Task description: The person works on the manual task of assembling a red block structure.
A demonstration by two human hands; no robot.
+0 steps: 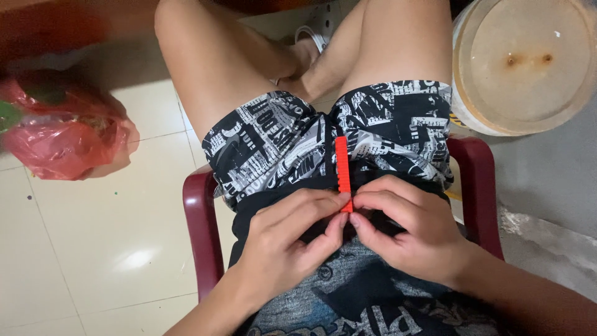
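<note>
Fingertips of the left hand (283, 239) and right hand (407, 233) both close on the near end of a ribbed orange strip (342, 169), steadying it over the lap.

A red plastic bag (65, 134) lies on the tiled floor (112, 249). A big round tub (522, 62) stands by the dark red chair (202, 230).

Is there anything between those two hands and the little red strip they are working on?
Nothing visible. The left hand and the right hand both pinch the near end of the red ridged strip directly with their fingertips, and the rest of it lies bare on the patterned shorts.
</note>
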